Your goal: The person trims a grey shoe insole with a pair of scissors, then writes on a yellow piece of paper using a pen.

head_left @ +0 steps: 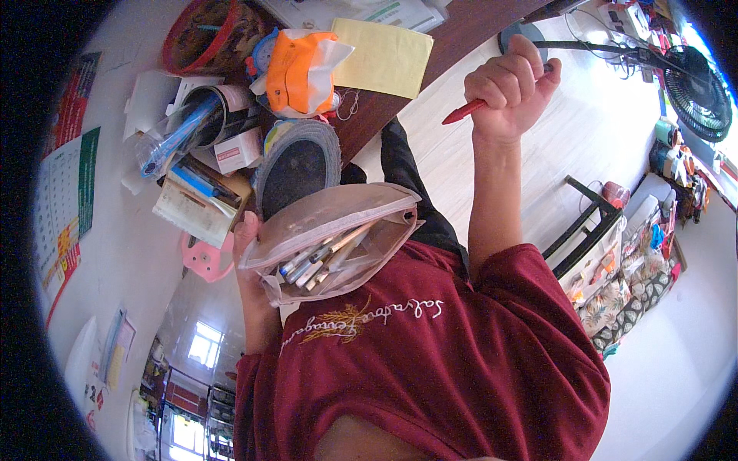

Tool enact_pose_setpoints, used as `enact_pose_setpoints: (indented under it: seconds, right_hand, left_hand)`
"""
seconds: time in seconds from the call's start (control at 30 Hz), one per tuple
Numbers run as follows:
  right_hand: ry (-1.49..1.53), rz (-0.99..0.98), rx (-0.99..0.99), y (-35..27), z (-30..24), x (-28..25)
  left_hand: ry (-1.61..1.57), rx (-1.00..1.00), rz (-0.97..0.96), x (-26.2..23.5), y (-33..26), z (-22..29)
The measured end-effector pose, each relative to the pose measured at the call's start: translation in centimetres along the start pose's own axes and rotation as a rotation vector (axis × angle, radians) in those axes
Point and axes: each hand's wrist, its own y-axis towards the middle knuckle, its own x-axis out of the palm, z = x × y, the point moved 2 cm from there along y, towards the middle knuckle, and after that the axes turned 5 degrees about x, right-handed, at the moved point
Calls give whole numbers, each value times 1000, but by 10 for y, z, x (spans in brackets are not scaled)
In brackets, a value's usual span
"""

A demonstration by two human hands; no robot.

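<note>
My left hand (pixel 247 246) grips the left end of a translucent pinkish zip pencil case (pixel 330 211); most of its fingers are hidden behind the case. The case gapes open in front of my chest. Inside it lie several pens (pixel 311 269), some with blue or black ends. Raised out to the right, above the floor and apart from the case, my right hand (pixel 507 84) is closed around a red pen (pixel 463 112). The pen's pointed red end sticks out to the left of the fist.
Beyond the case, a dark wooden desk (pixel 453 38) carries an orange tissue pack (pixel 298 73), yellow paper (pixel 384 58), a grey oval pad (pixel 300 165), a pen holder (pixel 231 96) and a red-rimmed basket (pixel 173 58). A black fan (pixel 696 92) stands at far right, near a bench (pixel 584 230).
</note>
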Motion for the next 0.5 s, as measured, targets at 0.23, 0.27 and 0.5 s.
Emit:
enact_pose_setpoints:
  seconds: [0.23, 0.27, 0.5]
  right_hand:
    - [-53, 95, -55, 2, -3, -6]
    - [-52, 105, -43, 2, -4, -9]
    - [-81, 364, 16, 4, 13, -24]
  left_hand:
    - [-22, 31, 24, 3, 0, -2]
    - [0, 32, 4, 3, 0, -1]
    - [148, 56, -79, -18, 5, -9]
